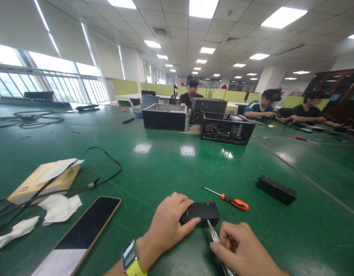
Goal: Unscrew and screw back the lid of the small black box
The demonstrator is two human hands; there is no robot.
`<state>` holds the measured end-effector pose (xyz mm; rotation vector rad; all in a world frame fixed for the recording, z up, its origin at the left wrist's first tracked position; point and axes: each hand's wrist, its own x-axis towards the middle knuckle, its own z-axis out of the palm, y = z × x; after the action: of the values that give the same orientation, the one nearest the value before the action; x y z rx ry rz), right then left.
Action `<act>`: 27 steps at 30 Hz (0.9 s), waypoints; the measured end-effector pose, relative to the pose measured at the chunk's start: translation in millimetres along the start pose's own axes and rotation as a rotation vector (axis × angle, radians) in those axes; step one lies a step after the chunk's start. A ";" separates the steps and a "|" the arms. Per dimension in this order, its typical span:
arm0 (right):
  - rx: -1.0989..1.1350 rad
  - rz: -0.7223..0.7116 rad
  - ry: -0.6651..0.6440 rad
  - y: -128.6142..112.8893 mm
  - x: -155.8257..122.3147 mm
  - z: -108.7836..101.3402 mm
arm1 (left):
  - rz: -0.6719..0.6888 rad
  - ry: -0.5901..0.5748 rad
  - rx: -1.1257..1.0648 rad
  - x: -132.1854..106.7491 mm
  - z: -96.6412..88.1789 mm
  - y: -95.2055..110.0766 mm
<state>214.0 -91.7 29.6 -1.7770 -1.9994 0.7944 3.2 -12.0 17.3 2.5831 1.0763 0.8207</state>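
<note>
My left hand (pixel 168 224) lies over the left end of a small flat black box (pixel 204 212) on the green table, fingers curled round its edge and thumb along its front. My right hand (pixel 243 249) is closed round a thin metal tool (pixel 213 232), whose tip touches the box's near edge. An orange-handled screwdriver (pixel 230 199) lies just beyond the box. A watch with a yellow band (pixel 131 258) sits on my left wrist.
A phone (pixel 82 230), crumpled tissues (pixel 60 207), a cardboard box (pixel 43 182) and a black cable (pixel 108 155) lie at left. Another black block (pixel 276 189) rests at right. Open computer cases (pixel 227 128) stand farther back, where three people sit working.
</note>
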 end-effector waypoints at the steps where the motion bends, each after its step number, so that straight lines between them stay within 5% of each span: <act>1: 0.003 -0.005 -0.003 0.1 -0.1 0.5 | -0.004 -0.001 -0.002 0.2 -0.2 0.3; 9: 0.121 0.010 -0.179 9.0 4.3 8.5 | 0.019 0.085 -0.048 -1.1 0.3 0.1; 15: -0.008 0.081 -0.366 8.0 -3.0 -9.2 | 0.015 0.040 -0.051 -1.5 1.9 -1.8; 20: -0.119 0.139 -0.260 16.1 1.3 -19.0 | -0.037 -0.007 -0.085 -1.4 1.8 -3.2; 25: -0.097 -0.004 0.176 25.7 17.4 -18.1 | 0.005 -0.056 -0.151 1.4 -0.5 -2.8; 27: -0.039 -0.081 0.221 24.0 23.0 -14.7 | 0.013 -0.069 -0.186 2.1 0.4 -2.8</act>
<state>238.2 -65.2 23.9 -1.7110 -1.9379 0.5129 3.0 -8.6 16.8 2.4467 0.9178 0.7890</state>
